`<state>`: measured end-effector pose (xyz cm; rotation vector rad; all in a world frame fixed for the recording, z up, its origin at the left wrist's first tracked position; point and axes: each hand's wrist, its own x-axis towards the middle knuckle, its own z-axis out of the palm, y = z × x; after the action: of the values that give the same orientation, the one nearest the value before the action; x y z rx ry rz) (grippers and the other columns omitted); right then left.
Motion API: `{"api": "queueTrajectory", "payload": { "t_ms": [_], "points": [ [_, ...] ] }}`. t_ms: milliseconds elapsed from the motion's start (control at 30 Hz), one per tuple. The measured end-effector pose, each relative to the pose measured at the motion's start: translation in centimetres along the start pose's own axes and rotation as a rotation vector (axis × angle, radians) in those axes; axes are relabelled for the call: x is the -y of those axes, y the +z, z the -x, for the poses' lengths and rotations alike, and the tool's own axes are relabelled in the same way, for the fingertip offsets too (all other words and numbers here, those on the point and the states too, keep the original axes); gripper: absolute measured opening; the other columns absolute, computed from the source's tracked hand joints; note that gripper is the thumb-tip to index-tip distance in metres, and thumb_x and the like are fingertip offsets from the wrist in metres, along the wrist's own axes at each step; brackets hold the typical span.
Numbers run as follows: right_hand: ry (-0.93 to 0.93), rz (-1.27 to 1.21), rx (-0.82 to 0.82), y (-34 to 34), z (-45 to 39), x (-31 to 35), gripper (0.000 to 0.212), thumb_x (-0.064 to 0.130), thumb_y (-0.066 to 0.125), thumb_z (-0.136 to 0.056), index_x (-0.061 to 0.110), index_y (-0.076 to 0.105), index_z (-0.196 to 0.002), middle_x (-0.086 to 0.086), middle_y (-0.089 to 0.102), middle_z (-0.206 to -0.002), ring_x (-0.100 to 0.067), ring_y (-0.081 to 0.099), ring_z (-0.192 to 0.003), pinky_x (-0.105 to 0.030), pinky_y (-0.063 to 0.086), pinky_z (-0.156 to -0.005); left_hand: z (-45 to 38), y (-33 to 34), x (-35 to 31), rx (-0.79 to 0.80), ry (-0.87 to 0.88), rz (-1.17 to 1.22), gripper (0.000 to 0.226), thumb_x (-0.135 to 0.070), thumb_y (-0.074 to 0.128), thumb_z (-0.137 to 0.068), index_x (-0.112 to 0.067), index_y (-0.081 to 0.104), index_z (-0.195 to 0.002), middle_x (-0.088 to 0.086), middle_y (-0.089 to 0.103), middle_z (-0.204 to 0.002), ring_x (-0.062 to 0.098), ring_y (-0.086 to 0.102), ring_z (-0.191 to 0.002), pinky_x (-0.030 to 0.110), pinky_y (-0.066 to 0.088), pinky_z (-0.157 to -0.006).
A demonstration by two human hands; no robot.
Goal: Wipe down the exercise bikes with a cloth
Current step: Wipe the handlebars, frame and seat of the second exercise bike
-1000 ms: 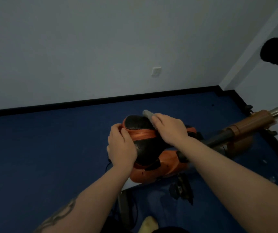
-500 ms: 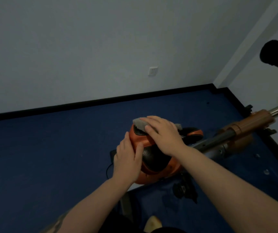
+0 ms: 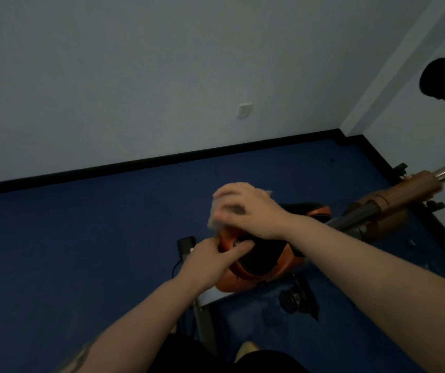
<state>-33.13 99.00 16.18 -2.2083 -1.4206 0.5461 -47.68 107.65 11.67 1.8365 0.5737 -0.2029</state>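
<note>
Since prev frame right hand w/ cloth clamped slid to seat top-left edge, left hand gripping seat side to steady.

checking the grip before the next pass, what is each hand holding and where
The right hand presses a cloth onto the narrow end of the saddle; its grip is blurred. The left hand holds the saddle's near-left edge.

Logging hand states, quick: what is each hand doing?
Left hand: gripping the bike seat.
Right hand: holding the cloth on the seat.
</note>
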Motion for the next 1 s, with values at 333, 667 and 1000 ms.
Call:
{"api": "queueTrajectory", "payload": {
  "t_ms": [333,667,1000],
  "points": [
    [0.241,0.142,0.161,-0.7,-5.1,2.2,0.021,0.056,0.064,-0.069,0.037,0.069,-0.076,0.016,0.065,-0.089,-0.012,0.06,-0.091,-0.033,0.047,-0.072,-0.6,-0.7,-0.5,0.12,-0.003,0.008,0.039,-0.068,0.061,-0.078,-0.03,0.065,-0.081,-0.011,0.068,-0.074,0.005,0.064,-0.07,0.027,0.049,-0.064],
    [0.384,0.008,0.342,-2.4,-6.8,2.7,0.025,0.047,0.064,-0.078,0.027,0.077,-0.085,0.005,0.07,-0.082,-0.016,0.062,-0.086,-0.037,0.051,-0.082,-0.3,-0.5,-0.4,0.121,-0.023,0.02,0.064,-0.085,0.051,-0.063,-0.03,0.067,-0.091,-0.01,0.073,-0.09,0.007,0.068,-0.085,0.031,0.055,-0.083],
    [0.356,-0.214,-0.007,-1.8,-2.3,-0.7,0.028,0.059,0.047,-0.09,0.043,0.067,-0.103,0.019,0.065,-0.09,-0.008,0.059,-0.096,-0.034,0.042,-0.081,-0.6,-0.6,0.0,0.126,-0.033,-0.011,0.078,-0.091,0.052,-0.058,-0.033,0.062,-0.108,-0.013,0.071,-0.102,0.007,0.067,-0.093,0.034,0.053,-0.09]
  ]
}}
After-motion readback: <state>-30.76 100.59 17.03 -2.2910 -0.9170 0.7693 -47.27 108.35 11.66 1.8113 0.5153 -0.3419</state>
